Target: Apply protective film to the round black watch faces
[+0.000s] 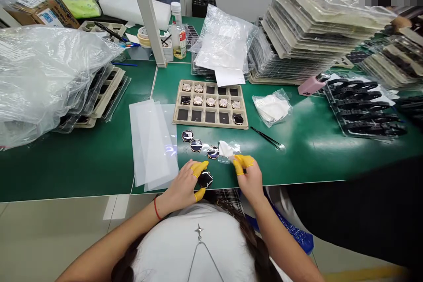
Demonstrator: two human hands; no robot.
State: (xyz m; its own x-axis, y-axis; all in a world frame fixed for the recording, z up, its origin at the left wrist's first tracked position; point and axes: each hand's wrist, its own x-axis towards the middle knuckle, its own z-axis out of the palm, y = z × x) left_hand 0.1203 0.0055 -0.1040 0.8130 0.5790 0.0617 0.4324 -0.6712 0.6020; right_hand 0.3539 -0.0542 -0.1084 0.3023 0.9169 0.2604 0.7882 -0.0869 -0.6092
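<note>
On the green bench [317,158], a compartmented tray [211,124] lies at twelve o'clock. Left hand [181,186]: eleven o'clock. Right hand [250,178]: one o'clock, yellow-covered fingertips close together at a white cloth [225,149]; whether they grip it cannot be told. Watch head [205,179]: twelve o'clock, by the near edge, apparently clamped between left thumb and fingers. A slack pinch could drop it; trapped grit might scratch it. Appearance: round, dark, glossy, with bright reflections.
</note>
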